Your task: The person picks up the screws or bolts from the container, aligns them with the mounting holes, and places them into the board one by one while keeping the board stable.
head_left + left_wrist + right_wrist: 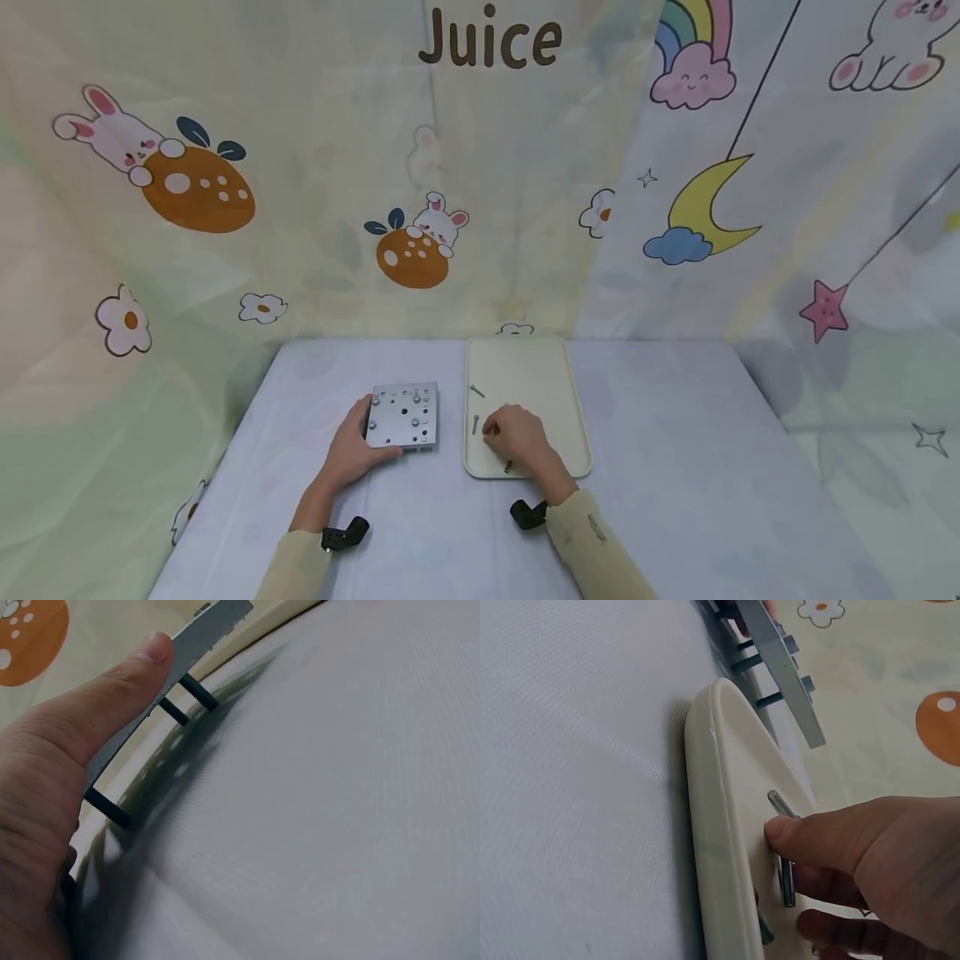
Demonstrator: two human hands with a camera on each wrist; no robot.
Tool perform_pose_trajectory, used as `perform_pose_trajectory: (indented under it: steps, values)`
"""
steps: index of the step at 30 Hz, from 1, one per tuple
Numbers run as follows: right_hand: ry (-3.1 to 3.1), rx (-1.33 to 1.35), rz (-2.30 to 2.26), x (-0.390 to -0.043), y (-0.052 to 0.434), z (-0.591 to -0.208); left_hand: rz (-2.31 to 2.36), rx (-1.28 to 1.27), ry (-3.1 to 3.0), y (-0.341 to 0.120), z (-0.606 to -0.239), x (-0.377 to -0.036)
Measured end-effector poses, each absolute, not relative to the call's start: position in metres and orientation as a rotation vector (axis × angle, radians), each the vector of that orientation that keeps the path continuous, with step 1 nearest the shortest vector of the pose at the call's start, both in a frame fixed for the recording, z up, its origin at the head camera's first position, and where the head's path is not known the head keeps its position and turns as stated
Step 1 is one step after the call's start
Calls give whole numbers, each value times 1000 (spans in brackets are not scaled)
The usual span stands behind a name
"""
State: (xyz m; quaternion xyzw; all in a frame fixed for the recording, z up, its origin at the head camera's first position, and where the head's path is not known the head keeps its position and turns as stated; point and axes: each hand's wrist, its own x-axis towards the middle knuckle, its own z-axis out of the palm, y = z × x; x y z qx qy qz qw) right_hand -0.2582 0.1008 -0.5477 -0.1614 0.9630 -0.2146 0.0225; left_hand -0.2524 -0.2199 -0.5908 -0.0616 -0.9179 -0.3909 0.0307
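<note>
- I am watching the bolt (787,859) in the cream tray (558,392): it is lying flat near the tray's left rim, and my right hand (517,437) is curling over it, thumb and forefinger closing on the shank.
- Its long axis is running front to back along the tray, one end pointing towards the far wall; I cannot tell which end carries the head.
- To do this well, I judge I should be pinching mid-shank and lifting straight up, so it is not rolling off towards the other bolt (477,391).
- My left hand (358,446) is gripping the near-left edge of the metal plate (403,415), thumb on top, holding it tilted off the worktop (675,467).
- Threaded screws (109,808) are already sticking out under the plate.
</note>
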Motion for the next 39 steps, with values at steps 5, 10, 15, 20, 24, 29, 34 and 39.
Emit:
perform_pose_trajectory:
  steps: [5, 10, 15, 20, 24, 29, 34, 39]
  values:
    - [3019, -577, -572, -261, 98, -545, -1210, -195, -2784, -219, -591, -251]
    - [3057, -653, -591, -263, 93, -535, -1229, -165, -2768, -216, -589, -252]
    - [3052, -647, -798, -262, 83, -521, -1256, -171, -2756, -213, -589, -254]
    - [2972, -674, -991, -260, 64, -512, -1228, -172, -2747, -213, -591, -254]
    - [2910, -712, -1088, -257, 46, -512, -1225, -157, -2738, -216, -591, -249]
    - [2839, -764, -1196, -260, 33, -512, -1230, -181, -2721, -218, -587, -252]
    - [2762, -757, -1340, -260, 26, -517, -1194, -167, -2736, -219, -588, -253]
    - [2708, -735, -1459, -259, 24, -528, -1157, -147, -2767, -220, -592, -251]
